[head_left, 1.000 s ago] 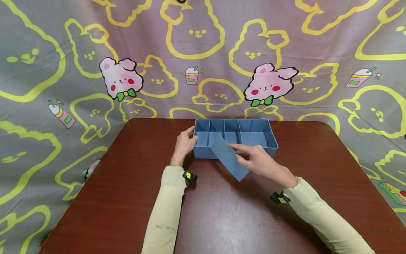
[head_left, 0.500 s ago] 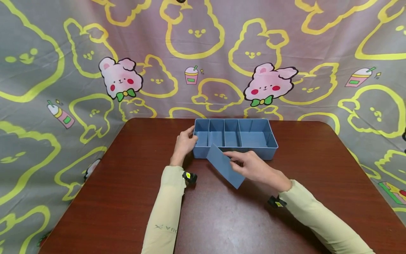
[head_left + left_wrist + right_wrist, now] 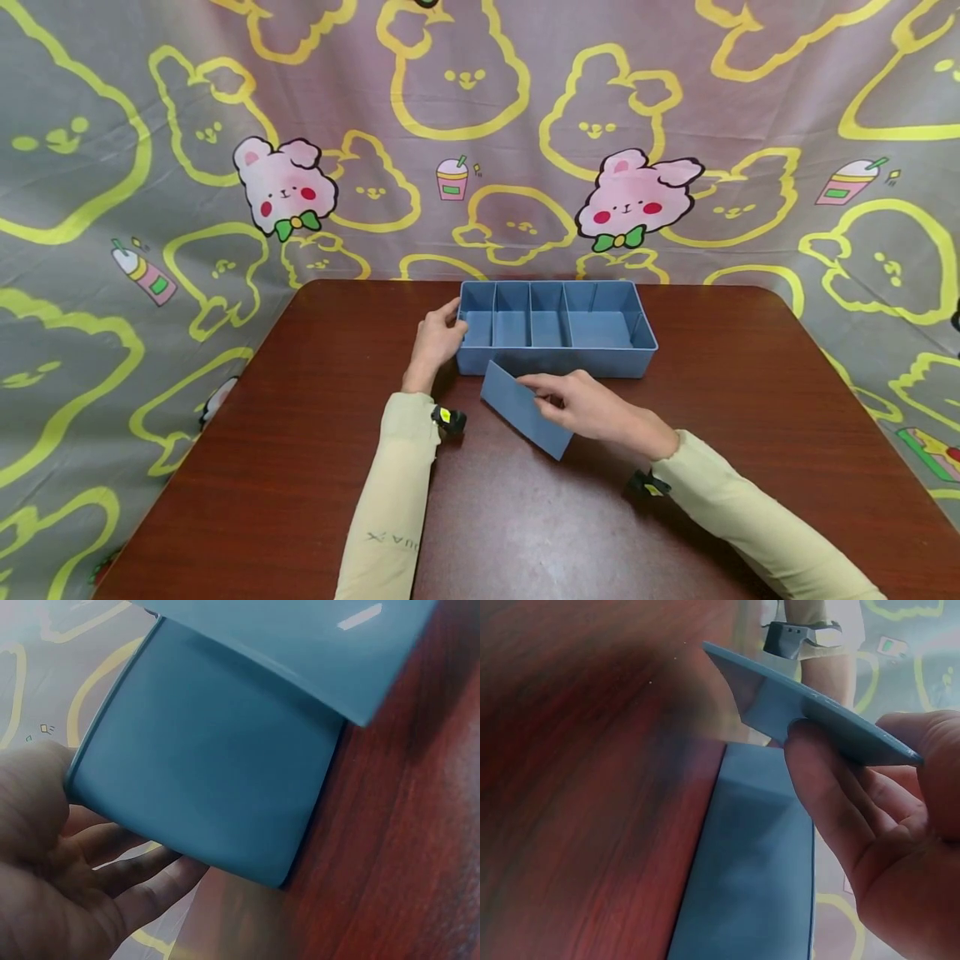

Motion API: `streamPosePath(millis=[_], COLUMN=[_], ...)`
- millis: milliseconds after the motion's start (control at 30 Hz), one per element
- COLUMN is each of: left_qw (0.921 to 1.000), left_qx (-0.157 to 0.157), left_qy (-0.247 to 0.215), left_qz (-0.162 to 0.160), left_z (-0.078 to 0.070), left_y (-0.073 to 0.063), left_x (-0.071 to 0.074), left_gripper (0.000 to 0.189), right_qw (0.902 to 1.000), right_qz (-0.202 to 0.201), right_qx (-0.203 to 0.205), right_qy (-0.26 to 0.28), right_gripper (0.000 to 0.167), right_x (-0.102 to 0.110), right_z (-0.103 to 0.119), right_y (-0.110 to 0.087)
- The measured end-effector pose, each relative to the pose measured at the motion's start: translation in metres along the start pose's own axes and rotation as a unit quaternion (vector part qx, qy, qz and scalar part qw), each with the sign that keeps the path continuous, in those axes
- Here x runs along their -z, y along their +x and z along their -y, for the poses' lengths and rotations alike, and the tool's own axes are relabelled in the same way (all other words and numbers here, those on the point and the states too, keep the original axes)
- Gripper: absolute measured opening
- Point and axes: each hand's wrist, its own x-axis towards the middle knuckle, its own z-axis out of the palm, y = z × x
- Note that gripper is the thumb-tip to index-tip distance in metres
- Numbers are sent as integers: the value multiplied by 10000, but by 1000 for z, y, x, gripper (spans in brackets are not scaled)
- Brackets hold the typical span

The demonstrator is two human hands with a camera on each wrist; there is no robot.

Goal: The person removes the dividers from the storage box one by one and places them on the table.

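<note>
A blue-grey storage box [image 3: 555, 363] stands near the back of the table, split by upright dividers into several compartments, the right one widest. At its left end my left hand [image 3: 435, 343] grips the rim, thumb over the edge and fingers along the outside of the end wall [image 3: 202, 757]. My right hand [image 3: 592, 407] pinches a flat, thin divider [image 3: 517, 410] of the same colour, in front of the box. It is held slanted, its far corner close to the box's front wall [image 3: 739, 855]. In the right wrist view thumb and fingers [image 3: 821, 780] lie on opposite faces of the divider.
The dark brown wooden table [image 3: 315, 467] reaches to both sides of the box and in front of it. A patterned curtain [image 3: 517, 100] hangs right behind the table's back edge. A small black camera [image 3: 448, 418] sits on the left wrist.
My right hand has drawn the divider down and slightly left, from overlapping the box's front rim to in front of its wall. The left hand and the box have stayed put.
</note>
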Motion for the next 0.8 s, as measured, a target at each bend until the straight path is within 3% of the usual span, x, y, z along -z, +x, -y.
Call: streamPosePath(millis=[567, 800], left_qw=[10000, 9999], left_qx=[58, 16], left_qy=[-47, -118], left_qz=[8, 29], left_z=[0, 0], left_y=[0, 0], left_x=[2, 2], left_gripper=[59, 59], right_qw=[9988, 9942], right_qz=[481, 979], right_qx=[-103, -408], right_qy=[-43, -174], right_gripper=[39, 40], right_x=[-5, -8], right_z=[-8, -13], right_y=[2, 3])
